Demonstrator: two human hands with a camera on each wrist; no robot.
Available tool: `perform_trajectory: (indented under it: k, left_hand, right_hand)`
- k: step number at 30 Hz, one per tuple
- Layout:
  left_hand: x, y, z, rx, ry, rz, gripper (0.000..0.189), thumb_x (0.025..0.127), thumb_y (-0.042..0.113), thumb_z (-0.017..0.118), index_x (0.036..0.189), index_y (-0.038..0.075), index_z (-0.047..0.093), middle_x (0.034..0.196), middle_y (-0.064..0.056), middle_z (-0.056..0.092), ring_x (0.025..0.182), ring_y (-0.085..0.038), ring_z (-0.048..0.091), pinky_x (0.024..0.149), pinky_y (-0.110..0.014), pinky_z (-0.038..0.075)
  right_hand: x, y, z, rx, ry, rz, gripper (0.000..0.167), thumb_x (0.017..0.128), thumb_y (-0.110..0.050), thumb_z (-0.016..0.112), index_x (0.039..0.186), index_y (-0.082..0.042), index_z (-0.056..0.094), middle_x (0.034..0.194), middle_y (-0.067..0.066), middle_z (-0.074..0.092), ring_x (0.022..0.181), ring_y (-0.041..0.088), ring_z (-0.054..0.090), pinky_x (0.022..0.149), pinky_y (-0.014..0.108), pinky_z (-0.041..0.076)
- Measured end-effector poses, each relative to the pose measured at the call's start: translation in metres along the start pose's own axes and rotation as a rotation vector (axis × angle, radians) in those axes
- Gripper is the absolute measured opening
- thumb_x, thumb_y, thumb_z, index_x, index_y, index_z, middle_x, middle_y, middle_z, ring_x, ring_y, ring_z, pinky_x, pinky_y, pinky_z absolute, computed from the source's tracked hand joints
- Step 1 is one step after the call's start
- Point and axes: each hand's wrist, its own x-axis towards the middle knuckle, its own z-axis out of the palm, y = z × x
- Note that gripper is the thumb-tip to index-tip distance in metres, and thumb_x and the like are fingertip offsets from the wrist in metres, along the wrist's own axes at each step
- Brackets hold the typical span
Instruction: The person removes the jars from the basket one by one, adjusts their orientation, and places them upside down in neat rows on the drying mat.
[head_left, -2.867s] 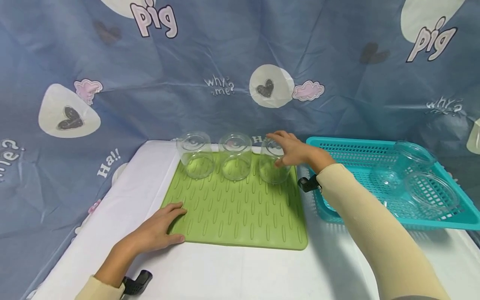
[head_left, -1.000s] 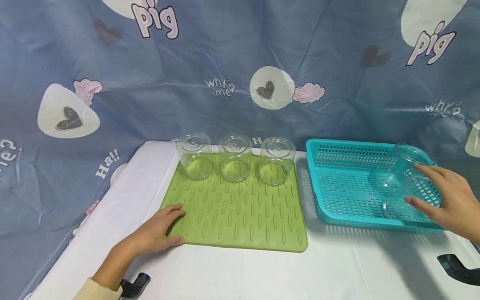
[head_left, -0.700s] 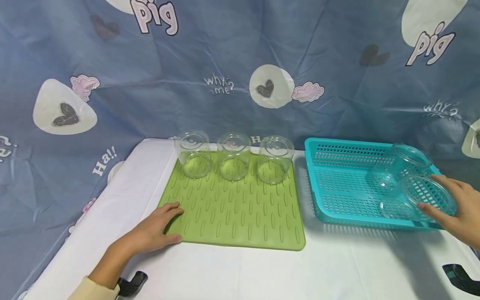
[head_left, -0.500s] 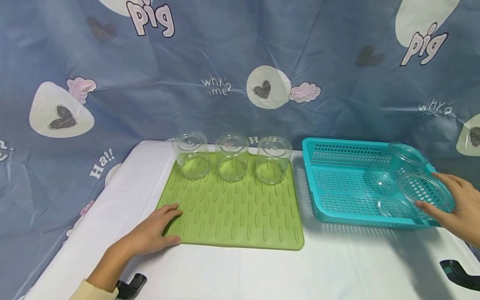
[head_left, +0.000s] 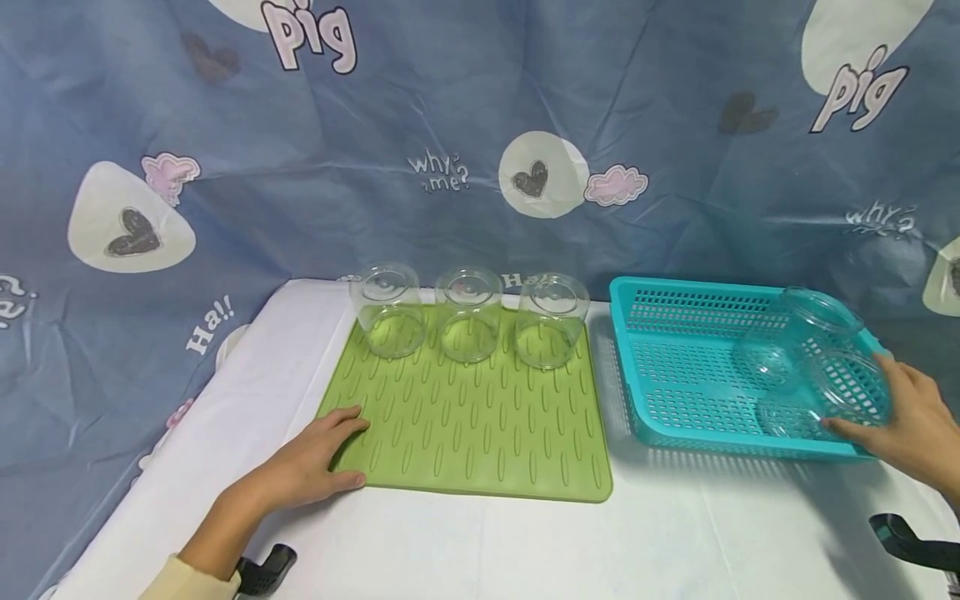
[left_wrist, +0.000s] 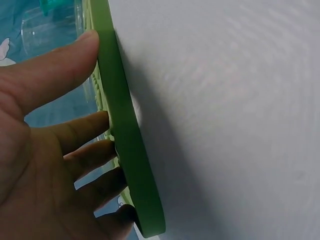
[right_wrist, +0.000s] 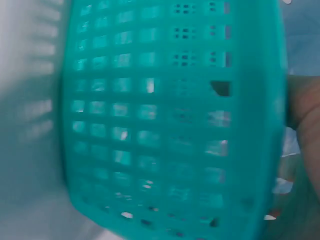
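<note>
My right hand (head_left: 911,421) reaches over the right end of a turquoise plastic basket (head_left: 712,446). Its thumb and fingers close around the sides of a clear cup (head_left: 843,387) that lies tilted inside. Behind it leans a second clear cup (head_left: 806,325). On the green drying mat (head_left: 465,433), three clear cups stand upside down in a row: left cup (head_left: 392,312), middle cup (head_left: 468,317) and right cup (head_left: 551,321). My left hand (head_left: 300,467) rests on the mat's near left corner, fingers relaxed; the left wrist view shows its fingertips along the mat edge (left_wrist: 120,100).
A white cloth (head_left: 562,550) covers the table under the mat and basket. Right behind them hangs a blue printed curtain (head_left: 337,208). The basket's perforated wall (right_wrist: 165,100) stands between the right wrist camera and most of the right hand.
My right hand has moved from the mat's right cup to the basket and come around the near cup there, which has since turned slightly. The left hand has stayed on the mat corner.
</note>
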Motion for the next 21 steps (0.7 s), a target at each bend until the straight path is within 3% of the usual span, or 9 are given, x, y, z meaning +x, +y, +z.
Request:
perform_trajectory:
  k: [3,9,14,17,19,21]
  left_hand:
    - [0.000,0.001,0.000,0.003,0.001,0.003,0.072,0.080,0.033,0.080,0.138,0.000,0.053,0.150,-0.023,0.044,0.137,-0.050,0.042,0.107,-0.064,0.042]
    - [-0.001,0.001,-0.002,0.005,-0.007,0.002,0.072,0.081,0.033,0.080,0.138,0.000,0.053,0.150,-0.024,0.043,0.137,-0.050,0.041,0.106,-0.064,0.042]
    - [0.000,0.002,-0.002,0.001,-0.005,0.003,0.072,0.081,0.032,0.080,0.138,0.000,0.052,0.150,-0.024,0.043,0.137,-0.050,0.041,0.107,-0.065,0.042]
    - [0.000,0.002,-0.001,0.004,-0.007,0.009,0.072,0.081,0.033,0.080,0.138,-0.001,0.053,0.150,-0.025,0.043,0.137,-0.051,0.041,0.107,-0.065,0.042]
    - [0.001,0.002,-0.001,0.010,-0.008,0.015,0.072,0.080,0.033,0.080,0.138,-0.001,0.053,0.149,-0.025,0.043,0.136,-0.051,0.042,0.106,-0.065,0.042]
    - [0.001,0.001,-0.001,0.019,-0.007,0.021,0.073,0.080,0.034,0.080,0.137,-0.001,0.053,0.149,-0.026,0.043,0.135,-0.052,0.042,0.105,-0.065,0.043]
  right_hand:
    - [0.001,0.005,0.002,0.034,-0.024,0.011,0.113,0.089,-0.040,0.073,0.152,0.014,-0.005,0.151,0.049,-0.004,0.141,0.067,-0.001,0.103,0.085,0.014]
    - [0.007,0.013,0.005,0.100,-0.029,-0.001,0.118,0.085,-0.030,0.078,0.150,0.016,-0.009,0.144,0.056,0.008,0.127,0.075,0.019,0.097,0.085,0.024]
    - [0.005,0.011,0.000,0.078,-0.078,0.085,0.120,0.088,-0.042,0.073,0.149,0.017,-0.011,0.146,0.054,0.002,0.131,0.073,0.013,0.098,0.084,0.024]
    - [0.003,0.011,0.000,0.079,-0.065,0.112,0.119,0.088,-0.042,0.074,0.150,0.017,-0.009,0.147,0.052,0.004,0.132,0.072,0.015,0.099,0.083,0.025]
    - [0.007,0.024,0.006,0.094,-0.031,0.107,0.120,0.085,-0.040,0.077,0.151,0.016,-0.006,0.147,0.051,0.009,0.130,0.072,0.019,0.098,0.082,0.027]
    - [0.017,0.053,0.022,0.101,0.041,0.093,0.122,0.080,-0.037,0.083,0.153,0.013,-0.002,0.147,0.050,0.018,0.126,0.070,0.027,0.094,0.080,0.032]
